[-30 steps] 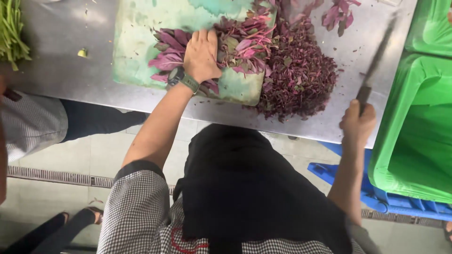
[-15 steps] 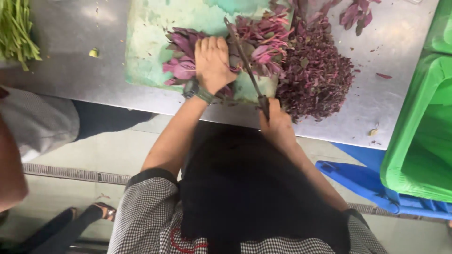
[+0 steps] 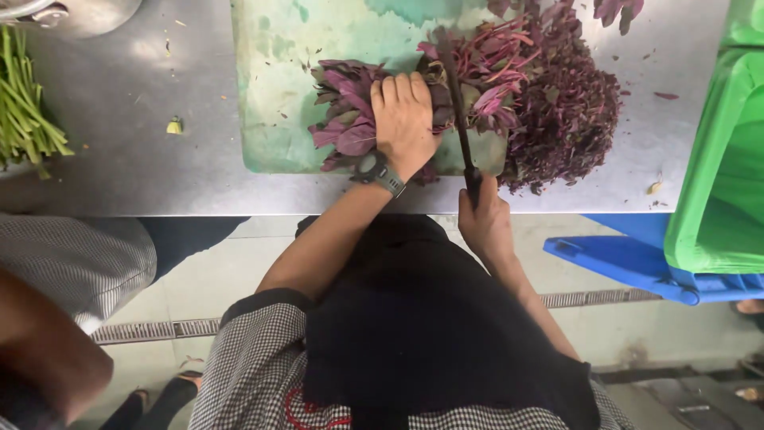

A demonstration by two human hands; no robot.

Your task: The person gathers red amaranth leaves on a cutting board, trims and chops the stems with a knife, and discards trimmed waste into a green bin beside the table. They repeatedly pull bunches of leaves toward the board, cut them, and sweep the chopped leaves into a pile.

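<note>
The right hand (image 3: 484,223) has swung its dark-bladed knife (image 3: 455,103) back onto the purple-red leafy bunch (image 3: 350,119) at upper centre, grip closed on the handle; left hand (image 3: 404,119) presses the bunch onto the pale green cutting board (image 3: 278,80): chopping resumes.

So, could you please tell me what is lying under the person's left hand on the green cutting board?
A bunch of purple-red leafy stalks lies pressed beneath the left hand on the worn green cutting board. The stalks directly under the palm are covered, so their state cannot be seen.
</note>
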